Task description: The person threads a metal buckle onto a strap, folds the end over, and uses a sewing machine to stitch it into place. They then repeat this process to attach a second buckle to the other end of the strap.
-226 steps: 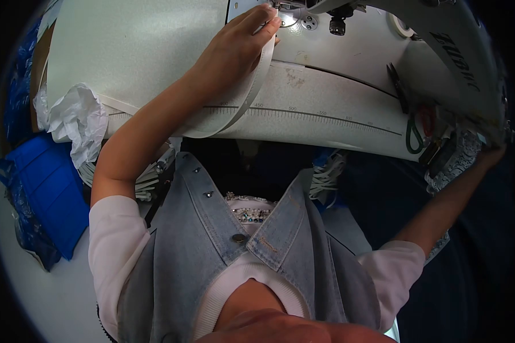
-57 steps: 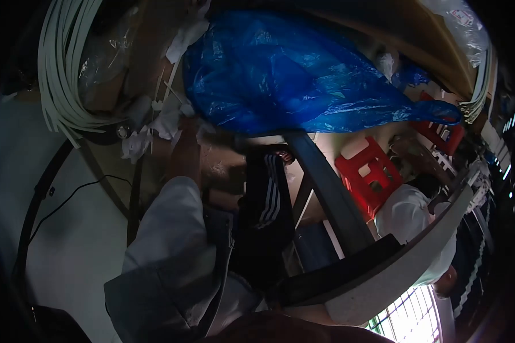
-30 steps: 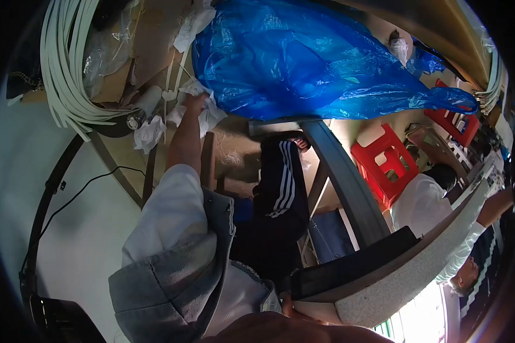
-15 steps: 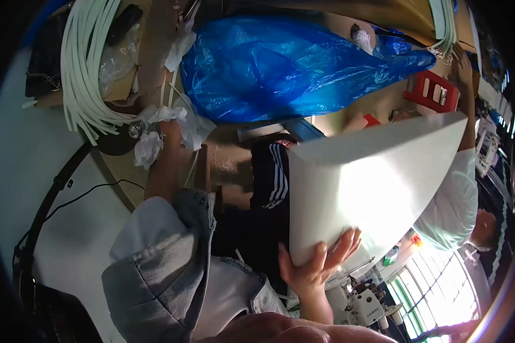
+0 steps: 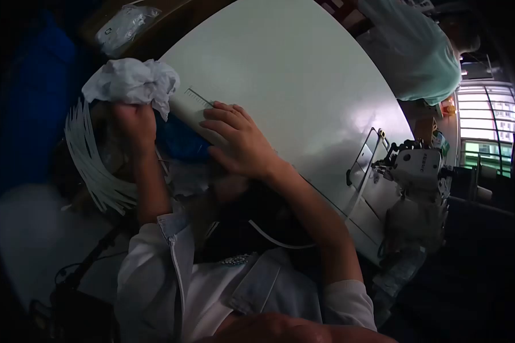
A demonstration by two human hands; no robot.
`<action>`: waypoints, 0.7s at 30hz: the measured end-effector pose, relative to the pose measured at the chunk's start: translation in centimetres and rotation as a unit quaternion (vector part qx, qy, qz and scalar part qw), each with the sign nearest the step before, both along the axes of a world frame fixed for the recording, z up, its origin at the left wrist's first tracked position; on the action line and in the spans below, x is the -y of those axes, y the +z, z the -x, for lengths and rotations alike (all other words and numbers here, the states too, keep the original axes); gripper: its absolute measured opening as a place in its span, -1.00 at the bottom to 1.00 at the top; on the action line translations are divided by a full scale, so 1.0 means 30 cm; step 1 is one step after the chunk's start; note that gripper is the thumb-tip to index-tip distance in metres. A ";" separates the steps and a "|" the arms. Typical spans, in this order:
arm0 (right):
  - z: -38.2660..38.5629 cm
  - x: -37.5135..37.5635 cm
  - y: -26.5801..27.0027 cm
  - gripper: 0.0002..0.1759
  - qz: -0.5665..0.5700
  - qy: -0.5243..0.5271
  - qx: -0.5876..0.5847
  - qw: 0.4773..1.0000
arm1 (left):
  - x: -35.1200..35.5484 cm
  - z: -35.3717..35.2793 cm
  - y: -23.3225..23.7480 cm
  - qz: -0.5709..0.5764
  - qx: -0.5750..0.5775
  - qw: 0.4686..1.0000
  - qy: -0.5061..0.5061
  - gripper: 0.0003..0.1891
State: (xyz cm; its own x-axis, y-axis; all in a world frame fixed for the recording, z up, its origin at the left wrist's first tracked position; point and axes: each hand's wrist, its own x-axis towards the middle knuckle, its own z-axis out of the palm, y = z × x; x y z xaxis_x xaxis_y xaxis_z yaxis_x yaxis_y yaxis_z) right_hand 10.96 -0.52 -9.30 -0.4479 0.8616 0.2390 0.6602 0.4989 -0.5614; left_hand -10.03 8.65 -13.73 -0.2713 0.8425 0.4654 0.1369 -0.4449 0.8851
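Note:
My left hand (image 5: 136,126) is closed around the underside of a crumpled white cloth (image 5: 126,83), held up beside the left edge of a white sewing table (image 5: 257,63). Folds of the cloth hide the fingertips. On the near edge of that tabletop rests my right hand (image 5: 237,140), its fingers stretched out and holding nothing. Just beyond its fingertips, a ruler scale (image 5: 199,97) is marked on the white surface.
A bundle of pale strips (image 5: 88,154) hangs below my left hand. Blue plastic (image 5: 180,140) shows under the table edge. A sewing machine (image 5: 415,166) stands at the right. A person in a light shirt (image 5: 409,51) is at the far side, and a clear plastic bag (image 5: 123,28) lies at upper left.
My view has swung up from the floor and blue bag to the tabletop. My left hand has raised the white cloth to table height. My right hand has shifted along the table edge toward it.

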 end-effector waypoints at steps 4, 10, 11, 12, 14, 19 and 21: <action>-0.097 0.245 0.100 -0.59 0.029 0.007 -0.078 0.996 | -0.126 -0.311 0.188 0.021 -0.285 0.937 -0.201 -0.78; -0.474 0.653 0.156 -0.67 -0.010 -0.220 -0.117 0.968 | -0.210 -0.657 0.187 -0.050 -0.483 0.816 -0.314 -0.78; -0.535 0.709 0.149 -0.67 -0.007 -0.238 -0.118 0.964 | -0.231 -0.687 0.180 0.031 -0.445 0.821 -0.355 -0.70; -0.592 0.748 0.141 -0.67 -0.016 -0.278 -0.102 0.955 | -0.226 -0.720 0.189 0.116 -0.406 0.820 -0.386 -0.60; -0.663 0.801 0.116 -0.67 -0.028 -0.320 -0.096 0.942 | -0.198 -0.769 0.192 0.028 -0.413 0.848 -0.332 -0.60; -0.756 0.817 0.076 -0.74 -0.070 -0.200 0.050 0.976 | 0.057 -0.938 0.374 -0.274 -0.381 0.863 -0.187 -0.65; -0.790 0.799 0.081 -0.76 -0.053 -0.177 0.034 0.982 | 0.225 -1.018 0.391 -0.266 -0.363 0.812 -0.372 -0.71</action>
State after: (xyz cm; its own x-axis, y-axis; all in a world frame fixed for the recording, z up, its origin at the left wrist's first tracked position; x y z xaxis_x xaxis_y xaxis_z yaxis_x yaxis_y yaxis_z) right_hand 34.66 -24.48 -6.87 -0.1431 0.9380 0.3157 0.8366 0.2851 -0.4678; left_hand 20.50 1.91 -2.01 0.7291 0.2739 0.6273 0.0537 -0.9365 0.3464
